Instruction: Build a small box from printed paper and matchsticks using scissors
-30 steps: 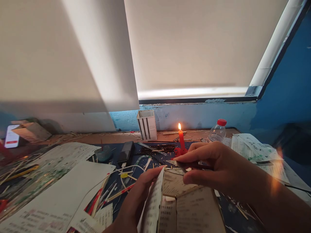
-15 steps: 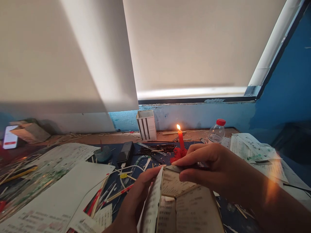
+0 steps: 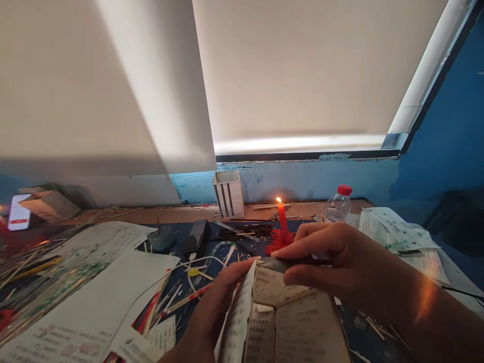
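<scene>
An open-topped box of printed paper or card (image 3: 306, 327) fills the lower middle of the view, its inner walls showing. My left hand (image 3: 209, 307) grips the box's left wall from outside, with a fingertip at the far corner. In a pinch between thumb and forefinger, my right hand (image 3: 333, 257) holds a thin grey blade-like tool (image 3: 278, 264) flat along the box's far top edge. The tool's exact kind is hard to make out, as the fingers cover part of it. Just beyond stands a lit red candle (image 3: 282, 218) with melted wax round its base.
A striped card box (image 3: 229, 195) stands on the back ledge. To its right is a clear bottle with a red cap (image 3: 344, 190). A black power bank (image 3: 196, 239) with a white cable, loose papers (image 3: 128, 282), sticks and a yellow-handled cutter (image 3: 36, 269) cover the desk.
The right hand and the grey tool have shifted slightly right along the box's edge. The left hand stays on the box wall. The candle flame looks smaller.
</scene>
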{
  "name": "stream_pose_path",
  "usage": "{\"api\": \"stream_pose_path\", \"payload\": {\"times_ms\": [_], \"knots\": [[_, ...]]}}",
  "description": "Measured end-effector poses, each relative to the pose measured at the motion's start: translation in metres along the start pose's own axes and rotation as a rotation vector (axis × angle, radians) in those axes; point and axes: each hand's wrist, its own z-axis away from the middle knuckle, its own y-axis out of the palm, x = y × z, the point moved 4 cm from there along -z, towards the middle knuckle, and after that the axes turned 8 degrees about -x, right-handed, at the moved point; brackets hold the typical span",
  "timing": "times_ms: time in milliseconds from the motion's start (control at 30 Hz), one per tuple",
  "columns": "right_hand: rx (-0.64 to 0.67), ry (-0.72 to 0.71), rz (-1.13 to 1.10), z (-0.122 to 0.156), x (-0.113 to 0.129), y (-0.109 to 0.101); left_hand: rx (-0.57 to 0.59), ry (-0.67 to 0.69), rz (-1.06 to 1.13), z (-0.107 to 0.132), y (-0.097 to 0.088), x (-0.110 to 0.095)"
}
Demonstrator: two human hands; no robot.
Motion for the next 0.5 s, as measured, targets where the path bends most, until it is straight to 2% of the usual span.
{"api": "stream_pose_path", "payload": {"times_ms": [133, 267, 400, 500], "knots": [[-0.01, -0.034, -0.033, -0.001, -0.003, -0.002, 0.021, -0.013, 0.103, -0.003, 0.008, -0.004], [-0.079, 0.013, -0.065, -0.001, -0.011, -0.01, 0.045, 0.002, 0.196, -0.008, 0.018, -0.011], [-0.055, 0.015, 0.005, 0.002, -0.007, -0.009, 0.053, 0.0, 0.208, -0.012, 0.019, -0.015], [0.008, 0.001, 0.024, 0.002, -0.002, -0.004, 0.046, 0.056, 0.167, -0.013, 0.017, -0.015]]}}
